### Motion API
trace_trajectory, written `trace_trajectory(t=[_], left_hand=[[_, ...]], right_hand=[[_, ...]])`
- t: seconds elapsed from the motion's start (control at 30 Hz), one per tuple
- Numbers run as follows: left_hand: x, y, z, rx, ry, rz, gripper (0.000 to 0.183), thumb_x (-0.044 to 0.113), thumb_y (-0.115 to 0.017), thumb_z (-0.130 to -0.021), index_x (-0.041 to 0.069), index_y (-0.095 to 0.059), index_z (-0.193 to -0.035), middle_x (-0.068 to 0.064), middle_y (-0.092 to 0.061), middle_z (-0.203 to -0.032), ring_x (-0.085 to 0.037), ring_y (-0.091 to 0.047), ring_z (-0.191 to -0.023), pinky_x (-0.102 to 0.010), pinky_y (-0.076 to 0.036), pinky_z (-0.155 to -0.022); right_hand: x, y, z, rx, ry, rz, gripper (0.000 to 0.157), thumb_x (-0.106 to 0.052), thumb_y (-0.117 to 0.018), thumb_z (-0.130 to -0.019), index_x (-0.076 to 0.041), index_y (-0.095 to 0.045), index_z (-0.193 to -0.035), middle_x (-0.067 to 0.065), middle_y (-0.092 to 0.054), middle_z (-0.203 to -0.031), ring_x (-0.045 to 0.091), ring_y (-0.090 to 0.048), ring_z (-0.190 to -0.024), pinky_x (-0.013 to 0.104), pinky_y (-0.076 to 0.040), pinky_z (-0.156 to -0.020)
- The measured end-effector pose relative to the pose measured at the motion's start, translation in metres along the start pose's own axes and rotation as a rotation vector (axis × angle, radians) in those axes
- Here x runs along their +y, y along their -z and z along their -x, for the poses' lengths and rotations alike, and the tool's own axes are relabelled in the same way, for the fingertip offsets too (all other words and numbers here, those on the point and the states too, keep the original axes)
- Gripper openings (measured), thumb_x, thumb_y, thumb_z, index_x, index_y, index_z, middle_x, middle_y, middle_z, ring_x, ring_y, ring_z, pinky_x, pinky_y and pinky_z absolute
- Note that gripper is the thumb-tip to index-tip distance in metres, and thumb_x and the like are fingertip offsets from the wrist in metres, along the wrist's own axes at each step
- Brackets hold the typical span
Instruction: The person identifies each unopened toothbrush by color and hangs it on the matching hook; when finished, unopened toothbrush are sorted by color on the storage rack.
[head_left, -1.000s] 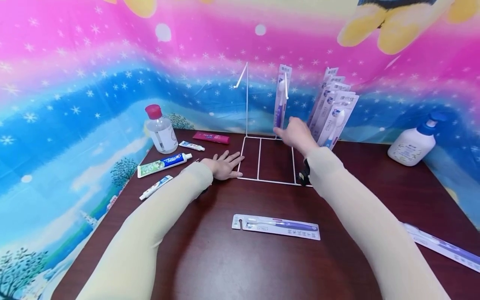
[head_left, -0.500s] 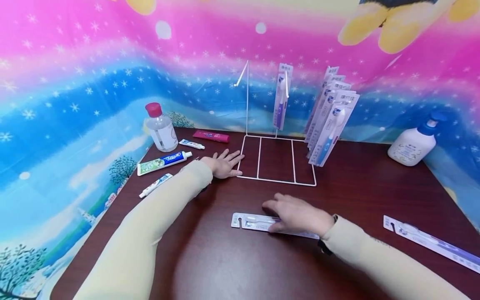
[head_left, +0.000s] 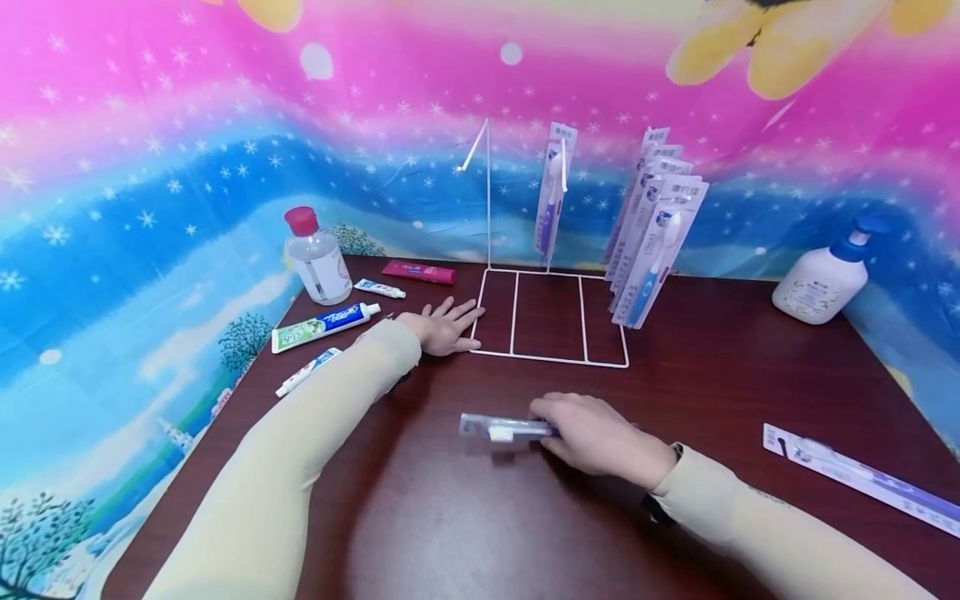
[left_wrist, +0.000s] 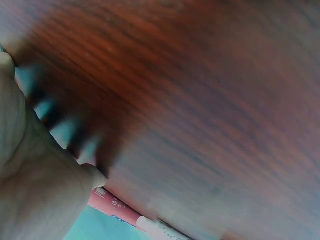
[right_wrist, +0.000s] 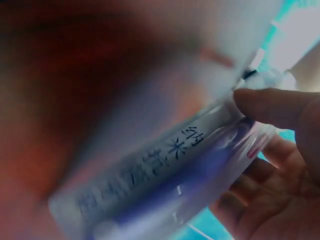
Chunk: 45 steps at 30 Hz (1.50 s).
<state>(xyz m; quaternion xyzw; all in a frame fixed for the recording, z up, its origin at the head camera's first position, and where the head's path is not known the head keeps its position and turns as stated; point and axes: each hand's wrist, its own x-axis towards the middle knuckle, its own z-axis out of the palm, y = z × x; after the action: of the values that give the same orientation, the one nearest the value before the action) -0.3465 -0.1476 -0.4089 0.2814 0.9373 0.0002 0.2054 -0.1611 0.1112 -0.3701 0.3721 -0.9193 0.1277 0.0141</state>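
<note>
My right hand (head_left: 592, 437) pinches a packaged toothbrush (head_left: 480, 425) between thumb and fingers, over the front middle of the table. In the head view the pack is turned on edge; the right wrist view shows the blister pack (right_wrist: 185, 175) with its purple handle. My left hand (head_left: 447, 327) rests on the table with fingers spread, at the left side of the white wire rack (head_left: 551, 359). One packaged toothbrush (head_left: 550, 204) hangs on the rack's middle hook, and several toothbrush packs (head_left: 656, 258) hang on the right one. Nothing hangs from the left hook (head_left: 472, 146).
Another toothbrush pack (head_left: 855, 475) lies at the right. Behind it stands a white pump bottle (head_left: 817, 287). To the left are a clear bottle with a red cap (head_left: 321, 262), a pink tube (head_left: 418, 272) and several toothpaste tubes, one green and blue (head_left: 322, 327).
My right hand has come down from the pack on the middle hook to the one on the table, gripped it and tipped it on edge. The left hand stays in place.
</note>
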Motion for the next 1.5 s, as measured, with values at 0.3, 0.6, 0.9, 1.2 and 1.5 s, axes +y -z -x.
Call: trace_trajectory(t=[0.3, 0.6, 0.9, 1.2, 1.5], left_hand=[[-0.008, -0.002, -0.006, 0.003, -0.006, 0.020, 0.078, 0.067, -0.029, -0.088, 0.028, 0.002, -0.149, 0.002, 0.009, -0.153, -0.034, 0.008, -0.137, -0.061, -0.004, -0.102], [-0.002, -0.003, -0.002, -0.004, -0.007, 0.028, 0.076, 0.064, -0.030, -0.090, 0.025, -0.001, -0.149, -0.001, 0.006, -0.154, -0.036, 0.006, -0.137, -0.062, -0.005, -0.102], [-0.006, -0.006, -0.005, 0.017, -0.025, 0.039, 0.077, 0.064, -0.031, -0.089, 0.025, -0.002, -0.149, -0.002, 0.005, -0.154, -0.037, 0.006, -0.137, -0.064, -0.006, -0.101], [0.003, 0.003, 0.003, 0.017, -0.011, -0.015, 0.073, 0.059, -0.031, -0.092, 0.023, -0.002, -0.149, -0.002, 0.004, -0.154, -0.035, 0.003, -0.137, -0.060, -0.010, -0.103], [0.003, 0.000, 0.004, 0.023, -0.012, -0.017, 0.072, 0.059, -0.030, -0.093, 0.023, -0.002, -0.149, -0.002, 0.004, -0.154, -0.035, 0.003, -0.137, -0.060, -0.010, -0.103]], right_hand=[[-0.003, 0.079, -0.019, 0.405, -0.107, -0.243, 0.018, -0.022, -0.069, -0.083, -0.014, -0.060, -0.097, -0.001, -0.064, -0.079, 0.008, -0.058, -0.061, 0.025, -0.047, -0.049], [0.012, 0.120, -0.048, 0.472, -0.286, -0.365, 0.036, -0.027, -0.067, -0.085, -0.010, -0.056, -0.114, 0.008, -0.064, -0.108, 0.020, -0.065, -0.086, 0.040, -0.052, -0.068], [0.030, 0.117, -0.067, 0.446, -0.400, -0.370, 0.037, -0.029, -0.065, -0.086, -0.009, -0.056, -0.116, 0.009, -0.063, -0.105, 0.022, -0.064, -0.082, 0.043, -0.052, -0.067], [0.048, 0.112, -0.083, 0.451, -0.458, -0.367, 0.035, -0.029, -0.064, -0.087, -0.009, -0.056, -0.115, 0.010, -0.064, -0.104, 0.021, -0.064, -0.080, 0.041, -0.052, -0.064], [0.071, 0.110, -0.114, 0.463, -0.535, -0.392, 0.038, -0.029, -0.061, -0.088, -0.008, -0.055, -0.119, 0.010, -0.062, -0.109, 0.021, -0.062, -0.086, 0.039, -0.051, -0.067]])
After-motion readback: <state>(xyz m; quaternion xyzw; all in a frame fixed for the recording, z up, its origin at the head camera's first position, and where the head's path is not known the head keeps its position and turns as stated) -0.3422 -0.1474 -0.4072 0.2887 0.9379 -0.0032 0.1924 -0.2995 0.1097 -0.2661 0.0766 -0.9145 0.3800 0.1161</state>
